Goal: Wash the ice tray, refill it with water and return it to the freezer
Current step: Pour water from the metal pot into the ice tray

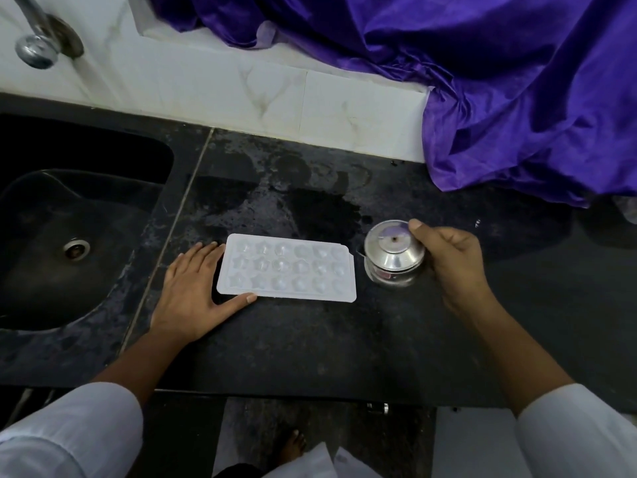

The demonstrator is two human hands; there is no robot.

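On the wet black stone desk (310,339), between one sink (51,277) and one purple cloth (517,98), lay one white ice tray (287,267) and one small steel pot (393,251). The left hand (188,291) lay flat, fingers straight against the tray's left end. The right hand (451,257) had its fingers curled round the pot.

**Dim, soft indoor light with wide-angle bending**

The light is low and even. It is brightest on the white tiled wall (193,84) at 11 o'clock and on the purple cloth (499,81) at 1 o'clock, whose folds carry a sheen. The black counter (310,339) swallows light, with dull reflections on its wet patches. The sink (69,219) at 9 o'clock is nearly black. The pale ice tray (286,267) at centre shows its cells only faintly. The steel pot (394,250) at 3 o'clock carries small highlights. Straight edges bow toward the borders.
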